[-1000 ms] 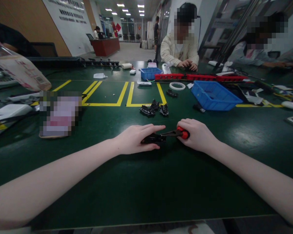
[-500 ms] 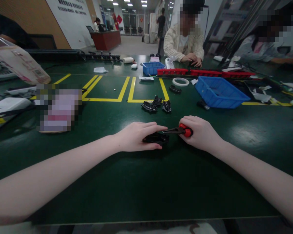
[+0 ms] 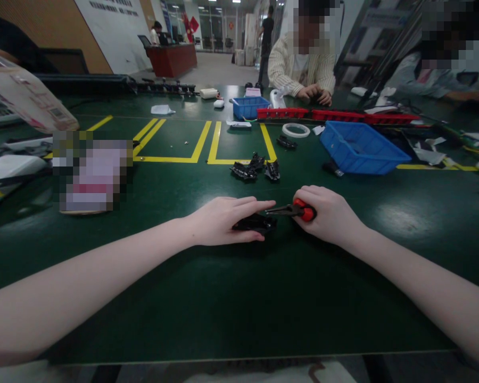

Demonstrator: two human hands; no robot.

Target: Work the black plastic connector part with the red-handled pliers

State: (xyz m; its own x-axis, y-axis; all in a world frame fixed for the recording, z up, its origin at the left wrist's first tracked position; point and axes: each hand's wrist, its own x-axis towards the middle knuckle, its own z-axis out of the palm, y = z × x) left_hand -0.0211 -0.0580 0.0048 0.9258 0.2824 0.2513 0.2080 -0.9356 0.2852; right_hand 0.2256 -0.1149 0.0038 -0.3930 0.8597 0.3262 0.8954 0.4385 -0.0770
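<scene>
My left hand grips a black plastic part on the dark green table, thumb on the near side and fingers on the far side. Wrapped around the red handles of needle-nose pliers is my right hand. The pliers point left, and their tips are at the upper edge of the black part; whether they touch it I cannot tell. Beyond my hands lie several similar black parts in a loose cluster, with one more black piece farther back.
A tilted blue bin stands right of centre, near a white tape ring. Behind them run red strips and a smaller blue bin. A blurred-out phone-like object lies left. A person sits opposite, hands together.
The view has shifted slightly, so the table's objects appear a little higher. Both hands keep nearly the same pose, with the pliers' tips still by the black part.
</scene>
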